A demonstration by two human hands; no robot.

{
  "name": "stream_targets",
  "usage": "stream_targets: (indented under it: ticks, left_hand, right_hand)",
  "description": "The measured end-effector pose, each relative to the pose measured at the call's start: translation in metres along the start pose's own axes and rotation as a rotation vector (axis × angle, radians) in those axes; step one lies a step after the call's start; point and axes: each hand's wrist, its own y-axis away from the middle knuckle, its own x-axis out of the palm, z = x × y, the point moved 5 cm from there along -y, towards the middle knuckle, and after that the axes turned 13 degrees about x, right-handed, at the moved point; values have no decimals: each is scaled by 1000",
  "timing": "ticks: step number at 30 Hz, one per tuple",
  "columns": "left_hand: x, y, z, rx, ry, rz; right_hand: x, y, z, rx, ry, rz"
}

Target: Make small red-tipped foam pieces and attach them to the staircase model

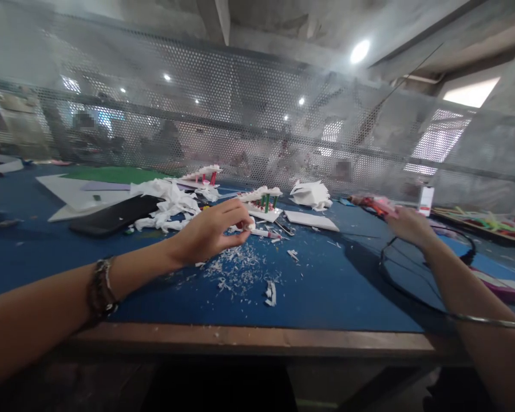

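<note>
My left hand [221, 229] pinches a small white piece [249, 226] between thumb and fingers, above scattered white shavings [236, 269]. Just beyond it lie a white stick with a reddish tip [266, 234] and a small white model on green posts [264, 200]. My right hand [409, 226] reaches far to the right, its fingers closed around a red and pink tool [375, 205]. Motion smears the tool, so its kind is unclear. Below that hand a black cord [384, 269] loops over the blue table.
Crumpled white paper [169, 200], a black phone-like slab [115, 216] and a green sheet [111, 174] lie left. A second model on red posts [208, 174] stands behind. A white block [312, 220], a lit phone [426, 200] and a tray of colored sticks [484, 223] are right. Perforated metal mesh [240, 114] rises behind.
</note>
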Motion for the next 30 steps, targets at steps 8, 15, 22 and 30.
stream_targets:
  ticks: [8,15,22,30]
  left_hand:
    - [-18,-2,-1,106,-226,-74]
    - [-24,-1,-9,193,-508,-38]
    - [-24,-3,-14,227,-501,-64]
    - [-21,-1,-16,207,-466,-54]
  right_hand:
    - [29,2,101,116,101,-64]
    - [50,47,161,-71,151,30]
    - [55,56,164,-172,235,17]
    - [60,59,164,-228,238,35]
